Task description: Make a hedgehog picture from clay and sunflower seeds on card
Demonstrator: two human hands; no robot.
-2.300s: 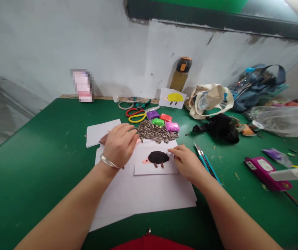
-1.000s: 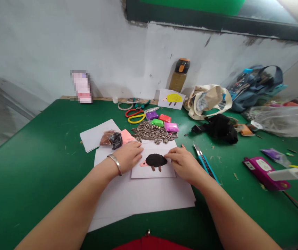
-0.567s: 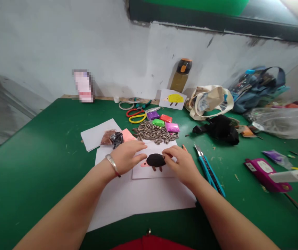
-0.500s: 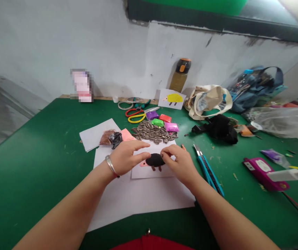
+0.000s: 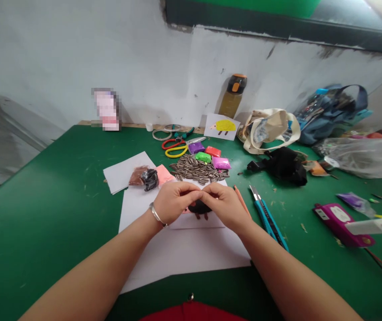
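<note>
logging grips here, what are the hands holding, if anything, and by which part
It cannot be told: the left hand and right hand meet at the fingertips over the black shape, hiding anything pinched between them.

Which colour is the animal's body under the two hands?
Black; the body shows, partly covered, in the head view.

Left hand (image 5: 172, 203), right hand (image 5: 228, 206) touching at fingertips.
</note>
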